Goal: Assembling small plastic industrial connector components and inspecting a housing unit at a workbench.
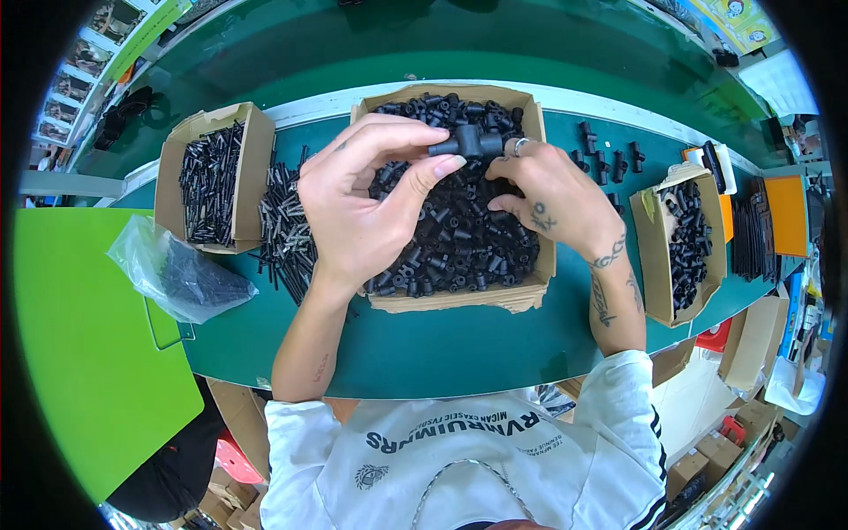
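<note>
My left hand (362, 194) pinches a black T-shaped pipe fitting (477, 141) between thumb and forefinger, above a large cardboard box (389, 303). This box is filled with many similar small black fittings (468, 238). My right hand (556, 190), with a ring on one finger, hovers over the box's right side. Its fingers are bent, and its thumb and forefinger tips stand apart with no held piece visible between them. The right end of the pinched fitting lies close to the right hand's fingers; whether they touch I cannot tell.
Left of the box lies a pile of thin black rods (284, 225), beside a carton of similar rods (252, 181) and a clear plastic bag (181, 274). Several loose fittings (620, 166) and a smaller carton of fittings (652, 256) are at right. A green board (97, 353) borders the table's left.
</note>
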A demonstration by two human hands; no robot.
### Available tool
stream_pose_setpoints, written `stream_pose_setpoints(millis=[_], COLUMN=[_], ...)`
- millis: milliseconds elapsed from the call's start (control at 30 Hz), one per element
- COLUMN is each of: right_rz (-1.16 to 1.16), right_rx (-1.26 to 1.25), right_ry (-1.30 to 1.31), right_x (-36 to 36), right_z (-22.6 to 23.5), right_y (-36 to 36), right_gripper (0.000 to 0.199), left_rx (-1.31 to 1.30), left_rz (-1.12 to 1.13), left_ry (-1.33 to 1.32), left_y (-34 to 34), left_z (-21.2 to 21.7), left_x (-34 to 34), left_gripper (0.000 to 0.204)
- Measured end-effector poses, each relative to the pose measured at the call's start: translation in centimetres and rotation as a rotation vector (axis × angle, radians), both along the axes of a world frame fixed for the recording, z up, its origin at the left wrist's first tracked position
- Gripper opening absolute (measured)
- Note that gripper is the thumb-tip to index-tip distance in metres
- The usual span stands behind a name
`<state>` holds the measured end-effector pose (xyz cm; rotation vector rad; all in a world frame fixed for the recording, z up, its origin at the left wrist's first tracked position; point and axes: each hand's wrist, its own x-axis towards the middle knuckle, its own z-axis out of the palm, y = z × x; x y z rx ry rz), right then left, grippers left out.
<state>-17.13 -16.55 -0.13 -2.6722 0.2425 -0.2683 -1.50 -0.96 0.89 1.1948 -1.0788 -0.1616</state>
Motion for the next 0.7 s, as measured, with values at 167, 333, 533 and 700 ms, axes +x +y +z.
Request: stream_pose_setpoints(millis=[167, 333, 533, 700], right_rz=[-0.015, 0.013, -0.065, 0.033], right_rx=[-0.001, 0.176, 0.658, 0.310], right_ry=[0.102, 0.073, -0.328, -0.503], right_x=[0.5, 0.8, 0.0, -0.2], right_z=[1.1, 1.9, 3.6, 5.0], right_y=[0.3, -0.2, -0.6, -0.7], right_gripper=[0.023, 0.017, 0.023, 0.028], left_rx=[0.007, 0.004, 0.025, 0.063], left_rz=[-0.006, -0.018, -0.048, -0.093], left_ry=[0.019, 0.021, 0.127, 0.250], left_y=[0.0, 0.1, 0.3, 0.3], left_z=[0.0, 0.1, 0.2, 0.2], left_x=[-0.1, 0.1, 0.0, -0.3], left_gripper=[0.023, 0.023, 0.022, 0.022])
